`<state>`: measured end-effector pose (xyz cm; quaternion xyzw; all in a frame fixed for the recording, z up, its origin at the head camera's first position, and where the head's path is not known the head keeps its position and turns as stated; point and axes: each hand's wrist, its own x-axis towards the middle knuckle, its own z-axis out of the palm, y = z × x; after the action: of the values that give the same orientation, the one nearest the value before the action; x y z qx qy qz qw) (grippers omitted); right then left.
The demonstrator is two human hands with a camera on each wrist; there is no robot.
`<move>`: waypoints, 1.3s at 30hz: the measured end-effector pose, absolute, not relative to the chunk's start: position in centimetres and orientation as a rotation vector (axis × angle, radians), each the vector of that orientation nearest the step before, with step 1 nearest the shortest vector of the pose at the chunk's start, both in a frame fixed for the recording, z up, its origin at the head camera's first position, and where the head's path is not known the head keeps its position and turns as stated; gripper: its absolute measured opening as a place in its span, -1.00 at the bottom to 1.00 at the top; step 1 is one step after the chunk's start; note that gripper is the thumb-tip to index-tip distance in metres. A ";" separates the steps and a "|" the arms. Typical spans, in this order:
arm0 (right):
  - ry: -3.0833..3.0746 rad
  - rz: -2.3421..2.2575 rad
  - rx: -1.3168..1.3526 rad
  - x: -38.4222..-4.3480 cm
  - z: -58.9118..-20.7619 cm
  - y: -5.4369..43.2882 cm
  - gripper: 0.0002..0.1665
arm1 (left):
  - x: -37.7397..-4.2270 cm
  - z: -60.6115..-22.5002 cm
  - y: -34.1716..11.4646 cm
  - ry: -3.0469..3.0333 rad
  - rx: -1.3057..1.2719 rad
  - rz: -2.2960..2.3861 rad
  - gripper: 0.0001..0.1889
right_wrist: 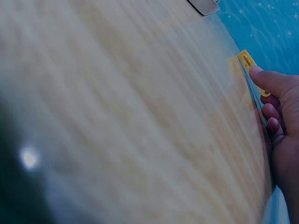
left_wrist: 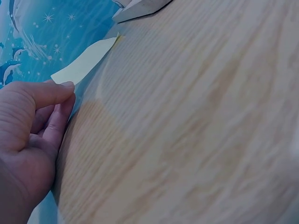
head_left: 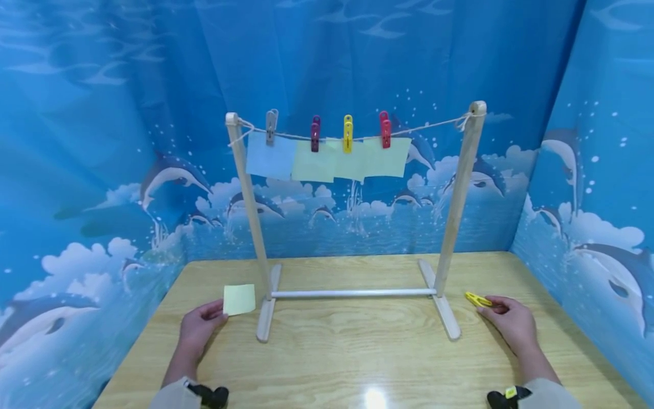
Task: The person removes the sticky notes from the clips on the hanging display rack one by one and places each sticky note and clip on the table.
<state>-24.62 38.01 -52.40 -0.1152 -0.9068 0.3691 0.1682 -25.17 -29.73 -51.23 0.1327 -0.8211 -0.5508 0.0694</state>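
My left hand pinches a pale yellow paper square by its near left edge, left of the wooden rack. In the left wrist view the paper curves away from the thumb and fingers. On the right side of the table, my right hand holds a yellow clothespin between thumb and fingers; the right wrist view shows the clothespin partly covered by the thumb. Between the hands a string runs across the rack, bearing a blue paper and several pale yellow-green papers under clothespins.
The rack's left post and right post stand on wooden feet joined by a white rod. Grey, maroon, yellow and red clothespins grip the string. A blue dolphin-print curtain surrounds the wooden table.
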 end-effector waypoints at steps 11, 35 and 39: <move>-2.581 1.088 -0.368 -24.3 -52.6 37.9 -0.34 | -24.9 -51.1 -29.5 -2.465 0.450 -1.625 -0.50; -2.446 1.498 -0.433 -22.4 -50.5 38.4 -0.17 | -23.5 -49.6 -27.6 -2.210 0.445 -1.788 -0.37; -2.435 1.454 -0.334 -22.3 -49.6 38.1 -0.23 | -23.5 -48.7 -26.4 -2.213 0.391 -1.788 -0.37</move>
<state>-22.25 38.10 -49.62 -0.1157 -0.8440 0.5040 0.1424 -23.52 -26.40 -48.68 0.1351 -0.7636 -0.6170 0.1344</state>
